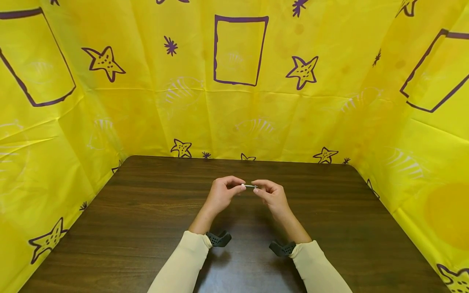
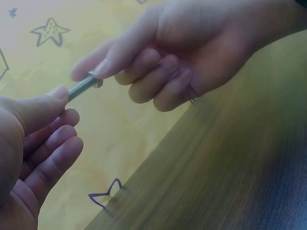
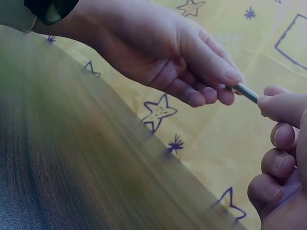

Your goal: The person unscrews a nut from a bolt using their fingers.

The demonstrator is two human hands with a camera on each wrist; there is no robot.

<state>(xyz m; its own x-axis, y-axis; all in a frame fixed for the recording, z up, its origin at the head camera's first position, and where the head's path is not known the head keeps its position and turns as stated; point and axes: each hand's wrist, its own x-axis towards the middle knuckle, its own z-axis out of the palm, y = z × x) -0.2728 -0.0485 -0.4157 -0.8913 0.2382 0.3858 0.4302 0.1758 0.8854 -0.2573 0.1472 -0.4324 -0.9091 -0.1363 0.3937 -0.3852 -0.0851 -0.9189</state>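
Note:
A silver threaded bolt (image 1: 249, 186) is held up over the dark table by both hands, lying nearly level between them. My left hand (image 1: 222, 194) pinches one end between thumb and fingers, which hide that end. At the other end sits a nut (image 2: 98, 82), pinched by the thumb and forefinger of my right hand (image 1: 274, 197). In the left wrist view the screw thread shows between the two grips, and the right hand's other fingers are curled into the palm. The right wrist view shows the bare shank (image 3: 247, 93) between the thumbs.
The brown wood-grain table (image 1: 154, 228) spreads beneath the arms. Yellow cloth walls (image 1: 234, 110) printed with starfish and fish enclose its back and sides. A dark band with a camera mount (image 1: 219, 239) is on the left wrist, and another mount (image 1: 282, 248) on the right.

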